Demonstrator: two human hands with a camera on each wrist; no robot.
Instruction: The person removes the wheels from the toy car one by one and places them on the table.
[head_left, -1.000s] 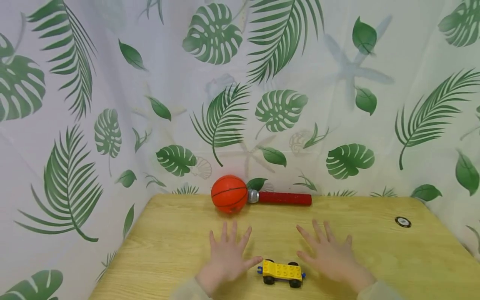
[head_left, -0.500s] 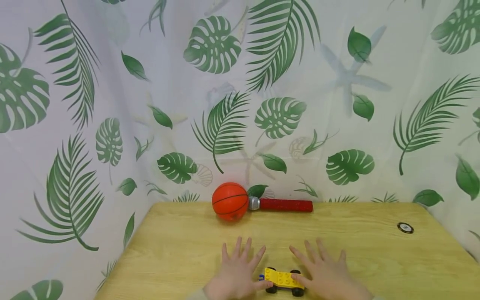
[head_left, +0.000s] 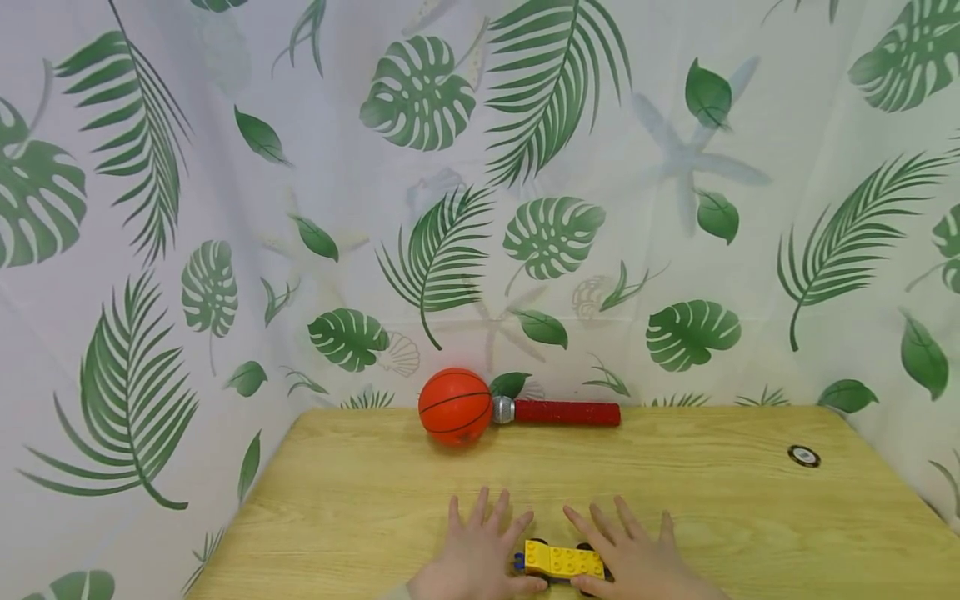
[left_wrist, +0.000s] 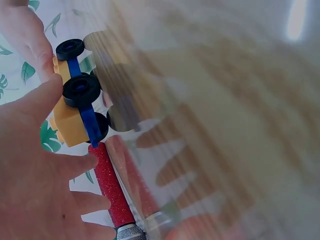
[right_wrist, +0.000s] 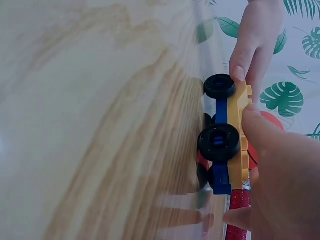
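A yellow toy car (head_left: pixel 566 561) with studs on top, black wheels and a blue base stands on the wooden table near its front. My left hand (head_left: pixel 476 557) lies at the car's left end, fingers straight and spread, its thumb by the near side. On the other side, my right hand (head_left: pixel 637 560) has its fingers spread too, with the thumb against the car's near right part. Both wrist views show the toy car (left_wrist: pixel 72 117) between the two thumbs. Neither hand's fingers are curled round it.
At the table's (head_left: pixel 337 475) back edge lie an orange ball (head_left: pixel 455 408) with black lines and a red glittery rod (head_left: pixel 566 413) with a silver end, like a toy microphone. A round black-and-white chip (head_left: pixel 804 456) lies at the right. A leaf-patterned curtain (head_left: pixel 480 275) hangs behind.
Both hands have come inward from either side of the toy car, and their thumbs are now at it. The view has tilted up slightly. The car has hardly moved on the table.
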